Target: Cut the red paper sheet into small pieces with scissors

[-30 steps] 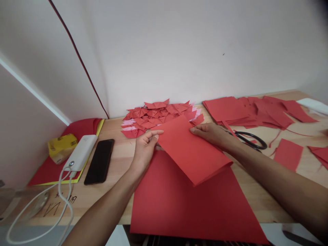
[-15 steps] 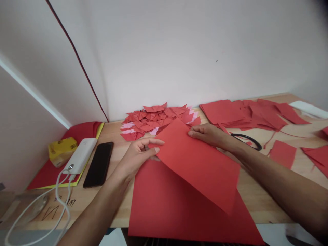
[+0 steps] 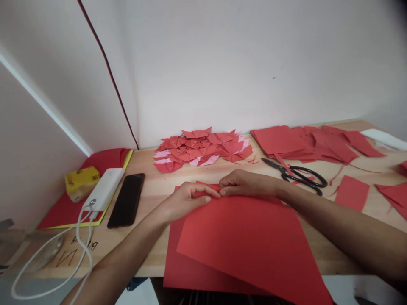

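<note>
A large sheet of red paper (image 3: pixel 248 237) lies slanted over a second red sheet (image 3: pixel 193 271), whose near edge hangs past the table's front. My left hand (image 3: pixel 187 199) pinches the upper sheet's far edge between thumb and forefinger. Close beside it, my right hand (image 3: pixel 243 184) is closed on the same edge, its fingers curled under and partly hidden. Black-handled scissors (image 3: pixel 295 173) lie beyond my right forearm, their blades towards the back left.
Folded red and pink paper pieces (image 3: pixel 197 148) are heaped by the wall. Cut red sheets (image 3: pixel 280 142) are stacked at back right, with scraps (image 3: pixel 351 192) nearer. On the left are a black phone (image 3: pixel 127 201), a white power bank (image 3: pixel 106 188) with cable, and a yellow packet (image 3: pixel 82 183).
Both hands have come closer together and lower. The upper red sheet has swung round and now lies more over the lower sheet. The whole scissors have come into sight.
</note>
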Available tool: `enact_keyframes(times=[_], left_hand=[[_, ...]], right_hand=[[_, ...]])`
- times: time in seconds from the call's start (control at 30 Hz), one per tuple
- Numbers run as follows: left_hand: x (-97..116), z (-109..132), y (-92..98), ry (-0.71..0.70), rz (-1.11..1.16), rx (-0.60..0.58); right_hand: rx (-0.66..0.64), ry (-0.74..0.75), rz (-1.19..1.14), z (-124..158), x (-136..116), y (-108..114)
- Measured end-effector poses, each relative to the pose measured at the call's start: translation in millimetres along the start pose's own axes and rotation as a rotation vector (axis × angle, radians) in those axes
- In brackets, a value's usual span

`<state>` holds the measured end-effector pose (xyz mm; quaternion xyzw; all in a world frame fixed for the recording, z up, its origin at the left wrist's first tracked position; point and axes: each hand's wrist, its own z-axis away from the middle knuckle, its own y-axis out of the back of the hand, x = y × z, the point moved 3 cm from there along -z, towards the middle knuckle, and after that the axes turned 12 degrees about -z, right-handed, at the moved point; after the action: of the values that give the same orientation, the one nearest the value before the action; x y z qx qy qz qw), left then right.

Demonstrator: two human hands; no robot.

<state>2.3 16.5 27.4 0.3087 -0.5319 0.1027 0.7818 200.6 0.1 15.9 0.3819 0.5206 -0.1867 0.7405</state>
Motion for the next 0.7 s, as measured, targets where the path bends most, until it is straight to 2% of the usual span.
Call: enact_keyframes(times=[0.1,0.37,0.7], left_hand=[[-8,-8,-1.0,0.018,0.043,0.067],[-38,-5,5.4,0.26,0.398,0.109],[-38,-3,16.4,0.364,0.518,0.146]], right_hand=[[-0.018,-0.038,0.032,-5,3,2],[-0.048,-0.161,0.121,3,0,20],[0.066,-0.22,0.248,15,11,28]])
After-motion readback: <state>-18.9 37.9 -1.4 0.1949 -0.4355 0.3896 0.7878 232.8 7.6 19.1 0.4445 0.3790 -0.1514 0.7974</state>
